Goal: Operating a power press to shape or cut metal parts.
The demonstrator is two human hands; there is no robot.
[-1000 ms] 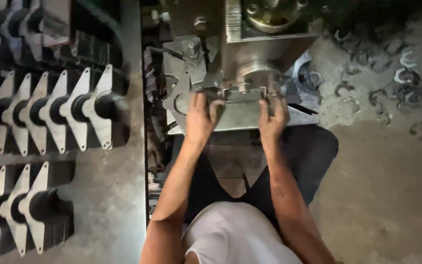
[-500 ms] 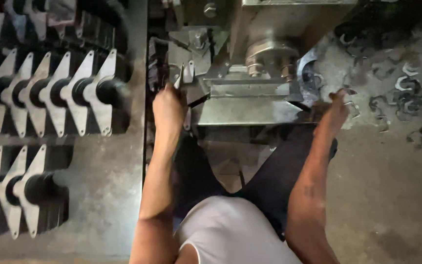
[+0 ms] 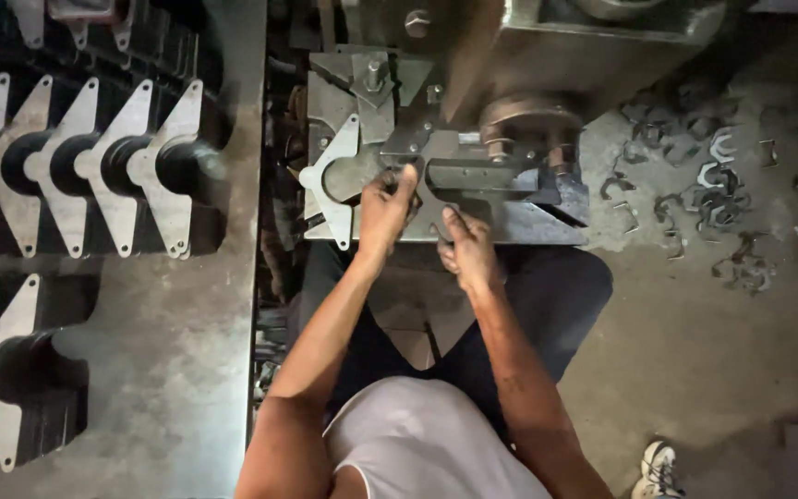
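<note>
The left hand [image 3: 385,208] rests on a flat metal plate [image 3: 348,180] that lies on the bed of a press machine [image 3: 510,120]; its fingers are curled closed on the plate's inner edge, beside the round cutout. The plate's pointed tips face left and overhang the bed's left edge, just beside a dark gap that separates the machine from the desk [image 3: 177,370]. The right hand [image 3: 468,249] sits at the near edge of the machine bed [image 3: 528,222], fingers bent and pressing on the metal there; whether they grip anything cannot be told. The two hands are close together but apart. Directly above them stands the round ram [image 3: 528,120] of the press, leaving little room over the plate. On the desk to the left, rows of stacked plates [image 3: 94,166] of the same shape stand on edge, with a second row [image 3: 2,370] nearer; bare desk surface lies between the rows and the desk's right edge. On the floor [image 3: 713,370] to the right, curved metal scraps [image 3: 704,194] lie scattered, with open floor nearer the person. A shoe [image 3: 655,467] shows at the lower edge.
</note>
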